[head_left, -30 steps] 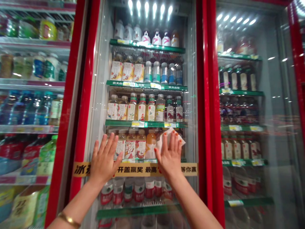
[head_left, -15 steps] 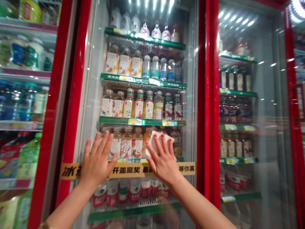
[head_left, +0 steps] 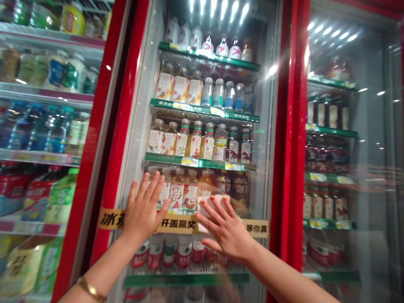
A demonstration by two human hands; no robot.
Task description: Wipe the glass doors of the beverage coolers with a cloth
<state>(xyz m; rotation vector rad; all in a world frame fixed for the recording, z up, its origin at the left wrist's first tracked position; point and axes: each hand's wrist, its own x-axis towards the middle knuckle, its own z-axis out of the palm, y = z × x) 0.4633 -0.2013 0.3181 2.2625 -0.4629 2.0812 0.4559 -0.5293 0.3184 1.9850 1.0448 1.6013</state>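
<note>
With palm forward and fingers spread upward, the left hand (head_left: 145,208) lies flat against the smooth glass door (head_left: 261,185), gripping nothing. The right hand (head_left: 225,227), fingers fanned and slanting up to the left, flattens a thin, squarish white wipe (head_left: 202,227) on the pane without grasping it, across the tan printed strip (head_left: 178,224).
</note>
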